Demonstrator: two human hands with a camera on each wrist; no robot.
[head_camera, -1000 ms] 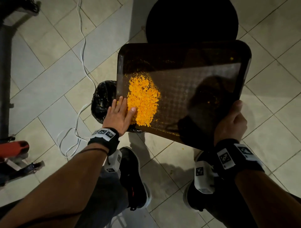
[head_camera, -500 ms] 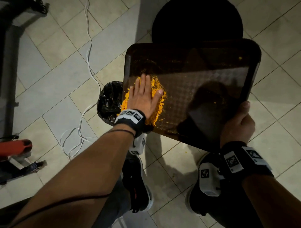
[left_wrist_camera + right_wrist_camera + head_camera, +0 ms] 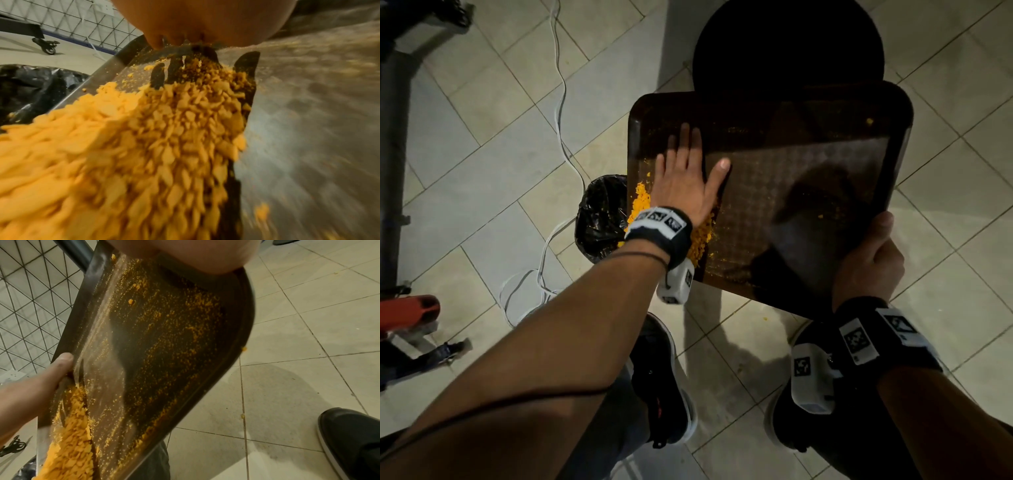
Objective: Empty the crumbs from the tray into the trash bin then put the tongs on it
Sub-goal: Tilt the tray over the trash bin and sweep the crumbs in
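A dark brown tray (image 3: 808,192) is tilted over a small trash bin lined with a black bag (image 3: 599,219). My right hand (image 3: 873,253) grips the tray's near right corner, thumb on the rim. My left hand (image 3: 688,171) lies flat on the tray surface with straight fingers, far up from the pile. Orange crumbs (image 3: 698,236) are heaped at the tray's lower left corner, under my left wrist and at the edge above the bin. The left wrist view shows the crumbs (image 3: 144,146) blurred, close to the bin bag (image 3: 30,87). Fine orange dust covers the tray (image 3: 164,337). No tongs are in view.
A round black stool (image 3: 787,44) stands behind the tray. White cables (image 3: 551,171) trail over the tiled floor at left. A red-and-black tool (image 3: 407,308) and a dark frame lie at far left. My two black shoes (image 3: 664,383) stand below the tray. A few crumbs lie on the floor (image 3: 242,416).
My left hand slid from beside the crumb pile up across the tray, fingers now well past it. The pile has shifted down to the tray's lower left edge over the bin.
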